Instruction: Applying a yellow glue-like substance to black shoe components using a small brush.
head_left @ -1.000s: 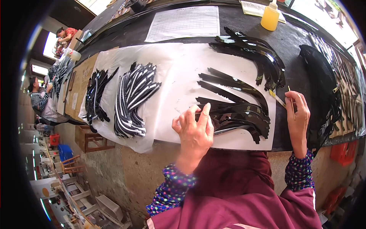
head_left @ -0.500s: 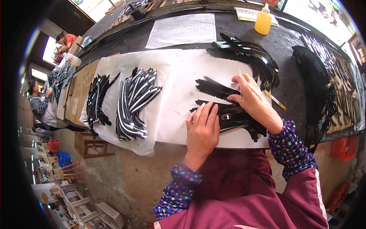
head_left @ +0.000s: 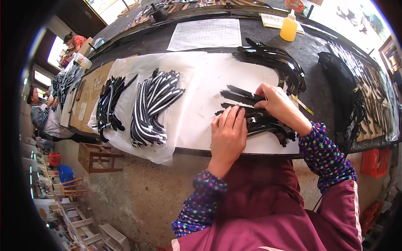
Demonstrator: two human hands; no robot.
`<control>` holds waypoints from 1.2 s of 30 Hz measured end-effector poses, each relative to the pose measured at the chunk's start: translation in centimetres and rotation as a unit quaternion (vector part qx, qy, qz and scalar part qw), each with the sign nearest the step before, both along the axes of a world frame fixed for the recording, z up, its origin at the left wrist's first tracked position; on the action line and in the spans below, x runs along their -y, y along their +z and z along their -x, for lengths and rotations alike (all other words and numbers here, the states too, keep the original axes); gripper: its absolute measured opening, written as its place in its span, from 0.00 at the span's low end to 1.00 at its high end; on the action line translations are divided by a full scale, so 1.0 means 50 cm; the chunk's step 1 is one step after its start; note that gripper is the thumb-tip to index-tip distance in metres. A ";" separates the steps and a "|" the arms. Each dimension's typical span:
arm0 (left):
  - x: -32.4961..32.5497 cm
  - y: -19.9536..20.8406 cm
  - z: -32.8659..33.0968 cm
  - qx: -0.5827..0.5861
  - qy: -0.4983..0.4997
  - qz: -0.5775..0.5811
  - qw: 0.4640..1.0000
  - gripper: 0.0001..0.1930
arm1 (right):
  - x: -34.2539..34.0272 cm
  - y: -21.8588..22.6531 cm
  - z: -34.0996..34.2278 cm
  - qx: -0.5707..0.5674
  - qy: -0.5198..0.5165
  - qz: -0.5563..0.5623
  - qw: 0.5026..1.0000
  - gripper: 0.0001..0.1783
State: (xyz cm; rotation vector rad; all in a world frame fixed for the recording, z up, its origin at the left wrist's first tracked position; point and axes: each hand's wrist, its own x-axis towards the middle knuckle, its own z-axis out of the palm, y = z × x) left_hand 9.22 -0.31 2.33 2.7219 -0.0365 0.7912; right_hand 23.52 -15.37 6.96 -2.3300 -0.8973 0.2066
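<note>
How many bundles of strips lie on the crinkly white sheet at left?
2: a mostly black bundle at left, a black-and-white striped bundle to its right. None seems hidden.

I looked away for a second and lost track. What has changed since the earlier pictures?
The right hand has moved left, from beyond the right edge of the white sheet to the upper black strips. The left hand, its fingers more curled before, now lies with them straighter and together over the lower black strips. The striped bundle and the yellow bottle stayed put.
</note>
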 end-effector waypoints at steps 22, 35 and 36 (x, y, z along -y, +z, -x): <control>-0.003 -0.015 0.005 0.005 -0.013 -0.012 1.000 0.18 | 0.096 0.233 -0.285 -0.048 -0.036 -0.030 0.998 0.24; -0.009 -0.003 0.013 0.021 -0.031 0.055 0.998 0.17 | -0.039 0.024 -0.022 0.007 0.171 -0.037 0.985 0.07; -0.006 -0.004 0.012 0.018 -0.035 0.054 0.998 0.17 | -0.042 0.005 -0.012 0.003 0.178 -0.048 0.983 0.08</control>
